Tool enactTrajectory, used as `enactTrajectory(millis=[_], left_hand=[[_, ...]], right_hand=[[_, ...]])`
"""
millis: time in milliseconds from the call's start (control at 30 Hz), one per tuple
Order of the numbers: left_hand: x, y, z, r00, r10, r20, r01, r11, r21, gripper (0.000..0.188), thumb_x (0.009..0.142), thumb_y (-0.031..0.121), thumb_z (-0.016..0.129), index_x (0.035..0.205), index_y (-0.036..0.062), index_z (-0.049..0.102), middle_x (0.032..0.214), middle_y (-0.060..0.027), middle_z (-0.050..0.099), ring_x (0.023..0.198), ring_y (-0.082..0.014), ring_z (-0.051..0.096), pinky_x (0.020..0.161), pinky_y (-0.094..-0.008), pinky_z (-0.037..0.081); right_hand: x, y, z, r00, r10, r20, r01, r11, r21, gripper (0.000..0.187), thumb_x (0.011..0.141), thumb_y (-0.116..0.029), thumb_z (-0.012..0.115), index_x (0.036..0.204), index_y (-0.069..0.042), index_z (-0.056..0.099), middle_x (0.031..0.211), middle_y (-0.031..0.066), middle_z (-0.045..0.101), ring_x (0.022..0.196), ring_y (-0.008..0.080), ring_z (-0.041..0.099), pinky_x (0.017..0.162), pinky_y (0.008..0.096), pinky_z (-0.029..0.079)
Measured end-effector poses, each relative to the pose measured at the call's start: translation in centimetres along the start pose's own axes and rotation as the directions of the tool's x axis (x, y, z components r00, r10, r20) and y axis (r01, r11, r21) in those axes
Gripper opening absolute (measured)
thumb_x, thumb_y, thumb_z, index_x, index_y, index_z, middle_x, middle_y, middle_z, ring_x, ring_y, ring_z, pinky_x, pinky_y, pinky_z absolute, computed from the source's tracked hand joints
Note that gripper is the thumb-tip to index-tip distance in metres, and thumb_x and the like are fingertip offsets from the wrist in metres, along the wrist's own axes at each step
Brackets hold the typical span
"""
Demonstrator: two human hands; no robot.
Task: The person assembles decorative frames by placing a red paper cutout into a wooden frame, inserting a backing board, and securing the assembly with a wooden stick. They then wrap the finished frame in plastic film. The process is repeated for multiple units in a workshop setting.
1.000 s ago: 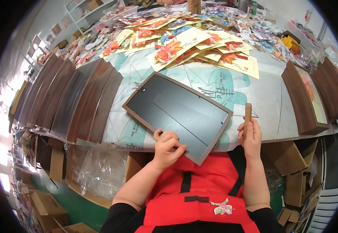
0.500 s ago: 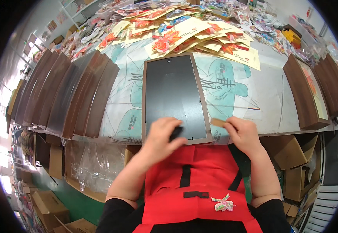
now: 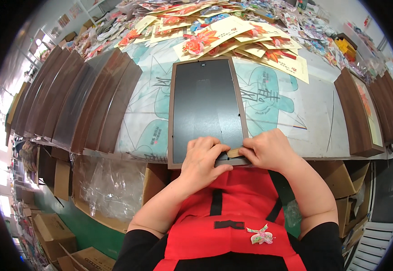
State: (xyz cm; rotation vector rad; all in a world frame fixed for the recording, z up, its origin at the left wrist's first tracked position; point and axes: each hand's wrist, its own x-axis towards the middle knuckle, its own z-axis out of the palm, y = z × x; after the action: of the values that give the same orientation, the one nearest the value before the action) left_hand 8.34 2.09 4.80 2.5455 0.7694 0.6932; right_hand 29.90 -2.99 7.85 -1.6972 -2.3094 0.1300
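Note:
A picture frame (image 3: 173, 108) with a brown rim lies face down in front of me, its black backing board (image 3: 203, 101) uppermost. Over the board's near end, my left hand (image 3: 201, 158) is closed, fingers bent and thumb toward the near rim. Something dark shows between thumb and forefinger, hard to tell from the board. My right hand (image 3: 266, 151) pinches a small flat tan strip (image 3: 234, 153), its tip reaching the board's near right corner beside the left fingertips. Small dark tabs line the rim's inner edge.
Brown frames (image 3: 108, 104) stand in a row at the left; more frames (image 3: 357, 117) stand at the right. Cream cards with red flowers (image 3: 223, 36) are heaped beyond the frame. Below the table edge are a carton with clear plastic (image 3: 110, 189) and other cardboard boxes (image 3: 54, 232).
My right hand has brought the tan strip leftward onto the board's near right corner. My left hand has moved slightly right and settled there. The view has shifted slightly.

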Motion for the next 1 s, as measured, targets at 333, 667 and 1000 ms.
enactTrajectory(millis=[333, 667, 1000], left_hand=[[-0.2, 0.0, 0.7, 0.996, 0.068, -0.053, -0.068, 0.998, -0.001, 0.028, 0.068, 0.02, 0.078, 0.09, 0.0105, 0.064, 0.089, -0.0028, 0.058, 0.086, -0.022, 0.055, 0.081, -0.0347, 0.037], [-0.9, -0.6, -0.4, 0.989, 0.029, -0.145, -0.046, 0.992, -0.119, 0.029, 0.074, 0.012, 0.074, 0.099, 0.0045, 0.061, 0.095, -0.0094, 0.061, 0.092, -0.0263, 0.058, 0.085, -0.0368, 0.042], [-1.4, -9.0, -1.3, 0.786, -0.578, -0.22, 0.421, 0.761, -0.493, 0.044, 0.085, 0.008, 0.059, 0.126, -0.0057, 0.051, 0.109, -0.0192, 0.066, 0.099, -0.0204, 0.064, 0.085, -0.0309, 0.049]], right_hand=[[-1.1, 1.2, 1.0, 0.95, -0.267, -0.16, 0.267, 0.963, -0.022, 0.02, 0.077, -0.026, 0.066, 0.068, -0.012, 0.055, 0.056, 0.0042, 0.052, 0.054, 0.0235, 0.056, 0.05, 0.0365, 0.041], [-4.3, 3.3, 2.4, 0.876, -0.116, -0.468, -0.02, 0.961, -0.276, 0.014, 0.072, -0.009, 0.06, 0.085, -0.01, 0.06, 0.067, 0.0023, 0.049, 0.062, 0.0208, 0.053, 0.054, 0.0298, 0.041], [-1.1, 6.4, 2.1, 0.83, 0.454, -0.324, -0.338, 0.872, 0.355, 0.023, 0.084, -0.025, 0.064, 0.093, -0.003, 0.068, 0.082, 0.0164, 0.064, 0.077, 0.0335, 0.062, 0.068, 0.0415, 0.05]])
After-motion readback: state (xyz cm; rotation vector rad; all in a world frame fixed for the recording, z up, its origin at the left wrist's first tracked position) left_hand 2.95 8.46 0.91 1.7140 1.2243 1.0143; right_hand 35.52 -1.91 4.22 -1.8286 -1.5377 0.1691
